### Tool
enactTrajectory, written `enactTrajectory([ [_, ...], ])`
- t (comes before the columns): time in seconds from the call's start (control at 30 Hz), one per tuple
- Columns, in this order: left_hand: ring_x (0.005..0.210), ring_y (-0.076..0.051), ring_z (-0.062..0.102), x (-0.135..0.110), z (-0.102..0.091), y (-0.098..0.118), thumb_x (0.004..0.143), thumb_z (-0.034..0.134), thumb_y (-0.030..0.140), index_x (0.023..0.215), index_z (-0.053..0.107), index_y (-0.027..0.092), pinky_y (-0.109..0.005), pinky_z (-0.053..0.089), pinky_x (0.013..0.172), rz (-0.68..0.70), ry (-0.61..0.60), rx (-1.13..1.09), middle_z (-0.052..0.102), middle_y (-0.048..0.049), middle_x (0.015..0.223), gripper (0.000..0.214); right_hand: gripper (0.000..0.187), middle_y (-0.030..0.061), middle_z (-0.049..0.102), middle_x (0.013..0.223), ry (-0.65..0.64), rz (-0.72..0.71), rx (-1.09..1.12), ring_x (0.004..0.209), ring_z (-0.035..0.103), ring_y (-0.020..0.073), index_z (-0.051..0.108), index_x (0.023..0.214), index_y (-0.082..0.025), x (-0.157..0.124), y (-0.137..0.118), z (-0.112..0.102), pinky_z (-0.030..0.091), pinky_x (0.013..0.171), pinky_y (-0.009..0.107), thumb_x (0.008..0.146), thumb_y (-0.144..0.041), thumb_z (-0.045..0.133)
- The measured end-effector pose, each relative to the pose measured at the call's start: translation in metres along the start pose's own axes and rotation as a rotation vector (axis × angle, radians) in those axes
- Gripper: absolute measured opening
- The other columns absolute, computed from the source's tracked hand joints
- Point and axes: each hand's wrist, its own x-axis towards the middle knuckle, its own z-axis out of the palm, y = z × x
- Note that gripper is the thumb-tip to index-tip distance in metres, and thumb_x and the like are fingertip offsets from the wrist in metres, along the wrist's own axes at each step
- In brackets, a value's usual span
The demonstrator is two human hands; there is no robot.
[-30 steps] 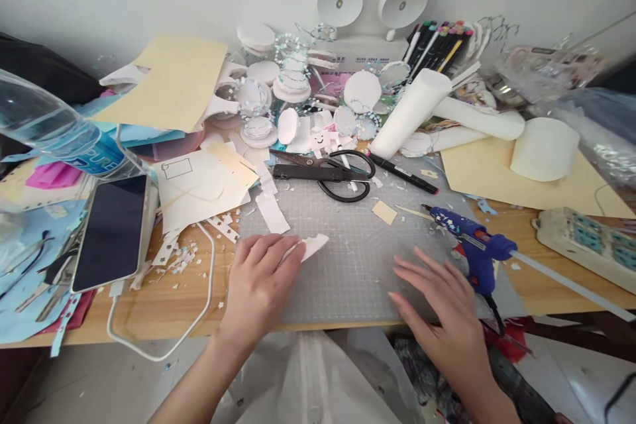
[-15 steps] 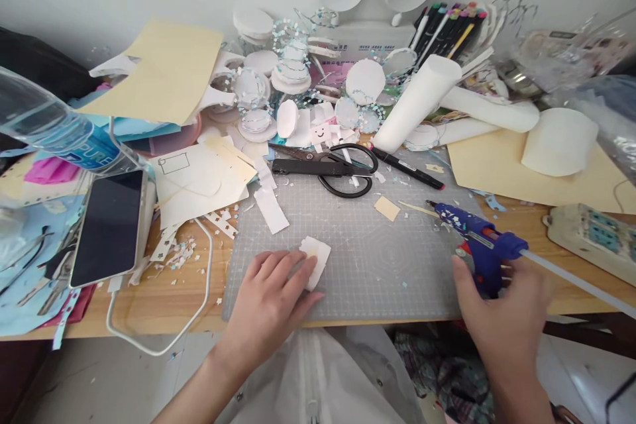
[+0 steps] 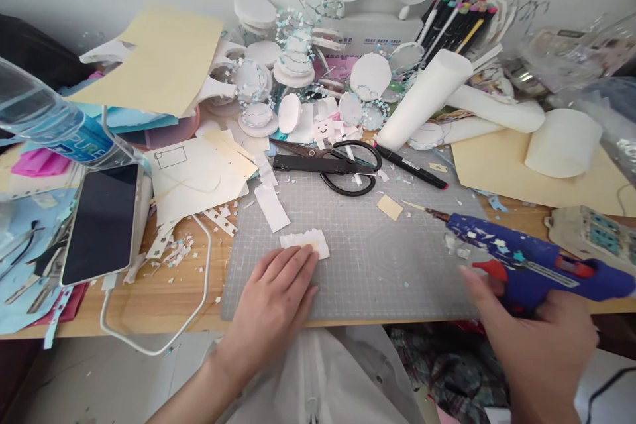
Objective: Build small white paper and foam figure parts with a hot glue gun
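Observation:
My left hand (image 3: 275, 298) lies flat on the grey cutting mat (image 3: 368, 265), fingertips pressing down a small white paper piece (image 3: 305, 242) with a jagged edge. My right hand (image 3: 536, 338) is wrapped round the handle of a blue hot glue gun (image 3: 521, 258) sprinkled with paper bits. It holds the gun low over the mat's right edge, nozzle pointing up and left, well to the right of the paper piece.
Black scissors (image 3: 330, 165) and a black marker (image 3: 410, 169) lie at the mat's far edge. A phone (image 3: 99, 222) with a white cable, a water bottle (image 3: 44, 122), paper scraps, white foam rolls (image 3: 427, 106) and a power strip (image 3: 591, 235) crowd the desk.
My right hand went from resting open on the mat to gripping the glue gun and lifting it off its stand. My left hand turned the white paper piece and flattened it.

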Motion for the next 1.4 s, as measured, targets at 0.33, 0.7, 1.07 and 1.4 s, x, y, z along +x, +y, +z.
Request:
enactTrajectory([
  [0.33,0.138,-0.025,0.040,-0.002,0.001,-0.006,0.094,0.050,0.015,0.137,0.048,0.008,-0.041,0.034,0.114,0.053,0.004,-0.061,0.053,-0.0110,0.144,0.043,0.025,-0.0060,0.049,0.039,-0.197,-0.431,0.016,0.035,0.050,0.0130,0.050,0.054,-0.023,-0.010,-0.024,0.022,0.037,0.042,0.025,0.069,-0.037,0.065],
  [0.7,0.115,-0.024,0.058,0.004,0.001,-0.001,0.095,0.048,0.020,0.131,0.056,0.008,-0.040,0.038,0.103,0.008,0.001,-0.044,0.066,-0.0090,0.128,0.039,0.016,-0.0046,0.049,0.042,-0.191,-0.678,-0.017,0.034,0.048,0.0118,0.055,0.065,-0.018,-0.009,-0.029,0.044,0.038,0.040,0.023,0.074,-0.031,0.057],
  [1.07,0.113,-0.023,0.057,0.008,0.001,-0.001,0.096,0.047,0.021,0.132,0.055,0.008,-0.043,0.032,0.106,-0.014,-0.036,-0.071,0.067,-0.0079,0.125,0.040,0.021,-0.0043,0.046,0.045,-0.180,-0.810,-0.054,0.040,0.046,0.0122,0.046,0.061,-0.022,-0.008,-0.027,0.043,0.033,0.043,0.024,0.074,-0.030,0.060],
  [1.4,0.113,-0.024,0.057,0.007,0.001,-0.001,0.095,0.048,0.021,0.132,0.056,0.008,-0.043,0.032,0.106,-0.019,-0.041,-0.078,0.067,-0.0080,0.126,0.040,0.013,-0.0030,0.055,0.050,-0.156,-0.834,-0.098,0.043,0.051,0.0140,0.058,0.079,-0.018,-0.006,-0.030,0.043,0.036,0.046,0.025,0.076,-0.031,0.060],
])
